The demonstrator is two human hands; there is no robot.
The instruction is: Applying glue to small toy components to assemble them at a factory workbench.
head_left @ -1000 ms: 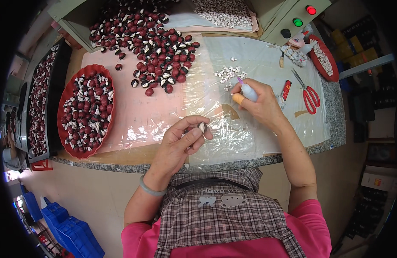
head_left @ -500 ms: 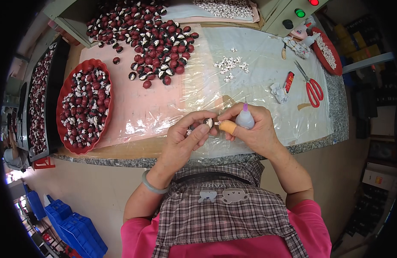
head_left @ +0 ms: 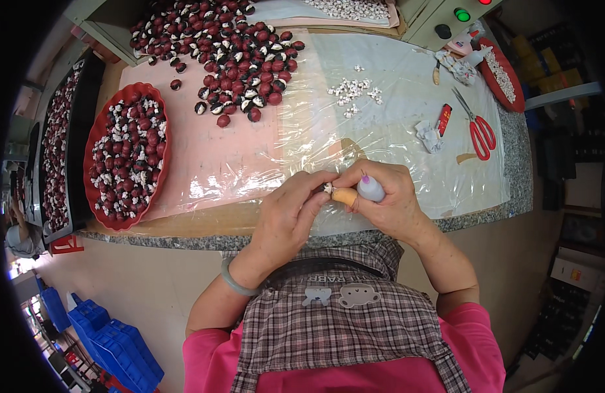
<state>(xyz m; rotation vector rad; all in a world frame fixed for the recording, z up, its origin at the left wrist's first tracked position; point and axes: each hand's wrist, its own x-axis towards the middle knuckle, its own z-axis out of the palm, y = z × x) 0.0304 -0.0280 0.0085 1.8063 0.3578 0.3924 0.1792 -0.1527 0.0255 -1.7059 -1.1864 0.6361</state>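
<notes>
My left hand (head_left: 290, 216) pinches a tiny white piece (head_left: 328, 188) between its fingertips, just above the near edge of the bench. My right hand (head_left: 387, 200) meets it from the right and holds a small pale glue bottle (head_left: 370, 188) with a purple tip; one finger wears a tan cot (head_left: 345, 196). Both hands touch over the crinkled clear plastic sheet (head_left: 315, 131). A scatter of small white pieces (head_left: 353, 92) lies farther back on the sheet. A heap of dark red and white beads (head_left: 230, 46) fills the far left of the bench.
A red oval tray (head_left: 96, 141) of the same beads sits at the left, with a black tray (head_left: 53, 141) of beads beyond it. Red-handled scissors (head_left: 478, 128), a small red tube (head_left: 444, 119), crumpled paper (head_left: 429, 136) and a red dish (head_left: 502, 75) lie at the right. Blue crates (head_left: 112, 337) stand on the floor.
My right hand came back from the sheet's middle toward me with the bottle and joined my left hand. The two hands now touch at the fingertips near the bench edge.
</notes>
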